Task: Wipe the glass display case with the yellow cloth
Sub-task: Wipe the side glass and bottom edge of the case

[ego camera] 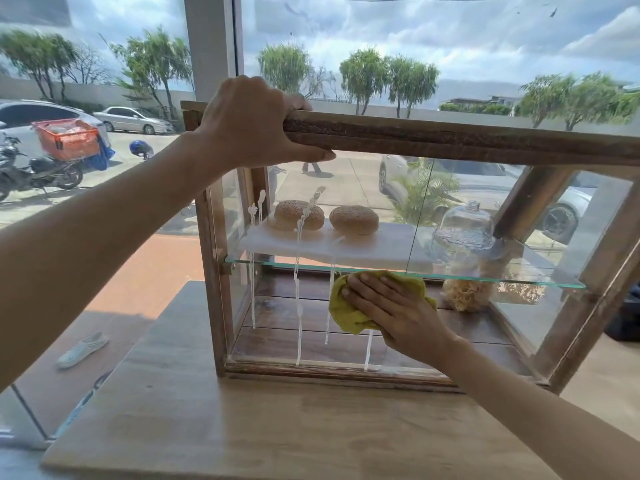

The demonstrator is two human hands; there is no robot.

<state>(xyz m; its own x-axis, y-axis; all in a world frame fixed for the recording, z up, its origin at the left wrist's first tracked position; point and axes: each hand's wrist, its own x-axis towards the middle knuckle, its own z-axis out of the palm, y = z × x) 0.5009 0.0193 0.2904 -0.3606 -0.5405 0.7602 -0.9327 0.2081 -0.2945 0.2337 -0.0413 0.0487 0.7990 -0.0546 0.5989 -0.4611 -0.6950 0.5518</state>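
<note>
The glass display case (450, 138) has a dark wooden frame and stands on a wooden table. White foam streaks (298, 271) run down its front pane. My left hand (252, 123) grips the case's top rail near the left corner. Flat against the front glass, just below the inner glass shelf, my right hand (391, 311) presses the yellow cloth (343, 311). The cloth bunches out to the left of my fingers and a little above them.
Inside, two sesame buns (299, 214) lie on a white sheet on the glass shelf, beside a glass dome (465, 225). The wooden table (214, 420) extends toward me. A big window is right behind the case. A white shoe (81, 349) lies on the floor at left.
</note>
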